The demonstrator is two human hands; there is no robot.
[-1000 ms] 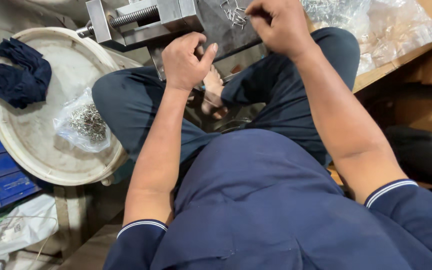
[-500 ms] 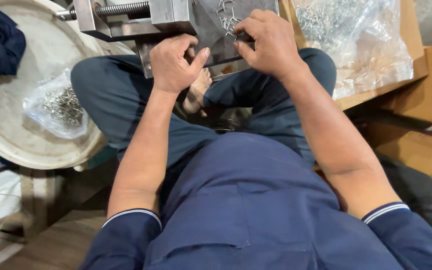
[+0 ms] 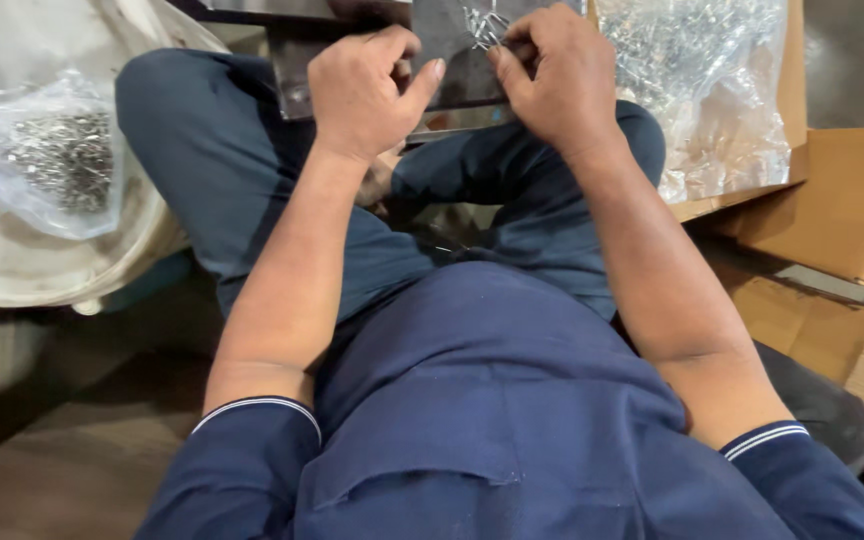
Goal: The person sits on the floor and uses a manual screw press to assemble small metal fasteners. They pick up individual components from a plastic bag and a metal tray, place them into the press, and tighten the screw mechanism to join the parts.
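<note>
In the head view, the dark metal plate (image 3: pixel 452 60) above the knees is now met by both hands, nearer than a second ago: the left hand (image 3: pixel 364 88) is curled at its edge, the right hand (image 3: pixel 550 75) pinched on small shiny metal pieces (image 3: pixel 482 25). The vise seen earlier is cut off at the top, and what the left fingers hold cannot be told; a bag of metal bits (image 3: pixel 57 150) is left in the white basin (image 3: pixel 12 270).

Your shirt (image 3: pixel 512 400) is navy, cuffs striped white; trousers (image 3: pixel 242 180) dark blue. Metal plate (image 3: pixel 452 60) dark grey, small parts (image 3: pixel 479 22) silver, cardboard (image 3: pixel 852 200) tan.
</note>
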